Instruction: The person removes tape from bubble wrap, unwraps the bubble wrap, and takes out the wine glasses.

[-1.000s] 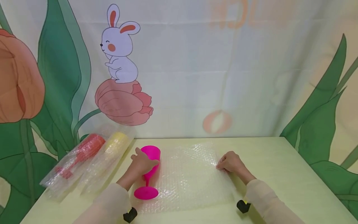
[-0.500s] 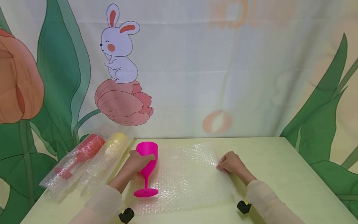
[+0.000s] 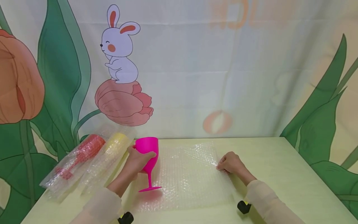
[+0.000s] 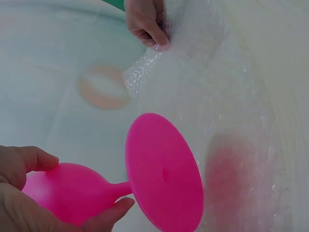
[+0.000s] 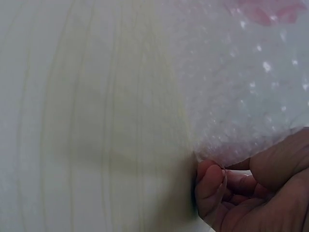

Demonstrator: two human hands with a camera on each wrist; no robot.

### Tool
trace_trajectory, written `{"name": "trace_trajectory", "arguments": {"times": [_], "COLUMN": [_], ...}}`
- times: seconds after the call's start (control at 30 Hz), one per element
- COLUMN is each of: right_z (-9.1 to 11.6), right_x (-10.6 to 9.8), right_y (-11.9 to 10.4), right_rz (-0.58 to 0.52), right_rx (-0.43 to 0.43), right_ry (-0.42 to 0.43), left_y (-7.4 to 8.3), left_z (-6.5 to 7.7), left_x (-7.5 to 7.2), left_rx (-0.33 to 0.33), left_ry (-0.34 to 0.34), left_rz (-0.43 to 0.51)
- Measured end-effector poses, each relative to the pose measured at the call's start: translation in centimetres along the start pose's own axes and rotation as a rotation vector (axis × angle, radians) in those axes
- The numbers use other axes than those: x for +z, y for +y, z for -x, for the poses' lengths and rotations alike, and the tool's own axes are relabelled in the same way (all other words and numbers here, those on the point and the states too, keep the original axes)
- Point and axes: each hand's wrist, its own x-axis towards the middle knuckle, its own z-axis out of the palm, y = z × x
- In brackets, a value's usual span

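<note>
My left hand [image 3: 138, 160] grips a bright pink goblet [image 3: 150, 161] by its bowl, nearly upright with the rim on top. The goblet's foot hangs above the left part of a bubble wrap sheet [image 3: 190, 183], which shows a pink shadow below it. In the left wrist view, thumb and fingers wrap the bowl, and the round foot [image 4: 164, 174] faces the camera. At the sheet's right edge my right hand [image 3: 230, 161] pinches the bubble wrap between thumb and curled fingers. The right wrist view shows this pinched corner [image 5: 217, 154] close up.
Left on the pale green table [image 3: 279, 180] lie a red goblet [image 3: 86, 149] and a yellow cup-shaped item [image 3: 116, 141], each in bubble wrap. A printed cloth [image 3: 181, 77] with a rabbit and tulips hangs behind the table's far edge. Black wrist devices [image 3: 244, 207] show under the sleeves.
The left hand has tightened round the goblet's bowl and lifted it off the bubble wrap, tilting its foot more level. The right hand keeps its place on the sheet's edge.
</note>
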Motion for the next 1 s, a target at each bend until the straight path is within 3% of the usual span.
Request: {"name": "trace_trajectory", "arguments": {"times": [0.17,0.43,0.87,1.0], "right_z": [-0.1,-0.1,0.1,0.1], "right_x": [0.0,0.0,-0.2,-0.2], "right_y": [0.1,0.1,-0.1,-0.1], "right_rz": [0.003,-0.007,-0.009,-0.009], "right_rx": [-0.001,-0.010,-0.010,-0.006], "right_ry": [0.000,0.000,-0.011,-0.013], "left_y": [0.3,0.4,-0.3,-0.9], "left_z": [0.2,1.2,2.7,3.1], "left_x": [0.4,1.3,2.4,3.2], "left_rx": [0.029,0.121,0.132,0.179], "left_ry": [0.005,0.015,0.043,0.065], "left_rz": [0.029,-0.033,-0.026,0.001]}}
